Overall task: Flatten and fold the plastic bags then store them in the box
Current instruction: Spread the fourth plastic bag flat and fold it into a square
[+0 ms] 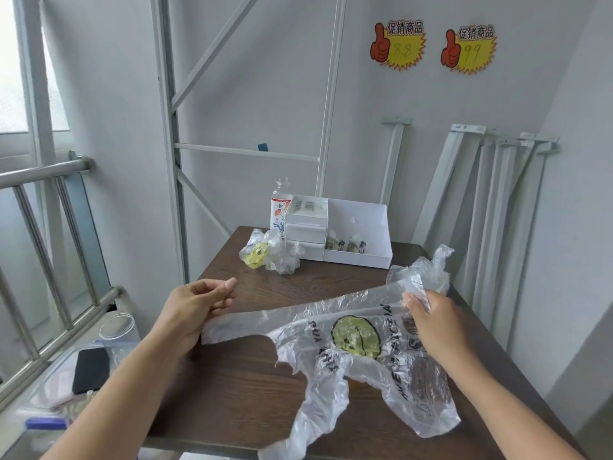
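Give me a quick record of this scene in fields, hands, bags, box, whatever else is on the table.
left hand: pinching one edge of the clear plastic bag
right hand: gripping the bag's other end, bunched
bag state: stretched between the hands above the brown table, wrinkled, not folded, yellow smiley print showing
crumpled bag: on the table at the far end, left of the box
white box: far end of table, open compartment holding a few folded bags
bottle: upright behind the box's drawers
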`<move>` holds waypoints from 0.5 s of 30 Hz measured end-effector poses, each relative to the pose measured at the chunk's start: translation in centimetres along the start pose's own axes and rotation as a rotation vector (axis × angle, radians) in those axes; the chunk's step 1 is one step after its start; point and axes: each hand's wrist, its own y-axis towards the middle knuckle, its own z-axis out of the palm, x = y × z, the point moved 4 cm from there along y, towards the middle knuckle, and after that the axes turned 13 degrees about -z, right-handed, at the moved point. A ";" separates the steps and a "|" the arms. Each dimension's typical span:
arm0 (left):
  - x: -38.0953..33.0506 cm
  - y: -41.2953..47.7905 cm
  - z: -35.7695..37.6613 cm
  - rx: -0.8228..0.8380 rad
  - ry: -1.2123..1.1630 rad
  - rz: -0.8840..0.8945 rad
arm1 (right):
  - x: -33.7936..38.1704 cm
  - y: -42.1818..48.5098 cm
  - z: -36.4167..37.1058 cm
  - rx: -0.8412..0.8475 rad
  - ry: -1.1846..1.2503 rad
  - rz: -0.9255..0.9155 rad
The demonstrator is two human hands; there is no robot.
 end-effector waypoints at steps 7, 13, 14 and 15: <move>0.1 -1.0 0.9 -0.067 0.793 0.234 | -0.7 -1.1 -0.7 -0.031 0.111 0.047; 0.7 -0.5 1.7 -0.107 0.941 0.304 | 0.7 -1.9 -0.9 -0.105 0.353 0.032; 0.5 -0.7 1.6 -0.107 0.885 0.300 | 0.7 -2.0 -0.9 -0.116 0.386 0.039; 0.4 -0.9 1.5 -0.108 0.812 0.278 | 0.6 -2.1 -0.9 -0.115 0.395 0.044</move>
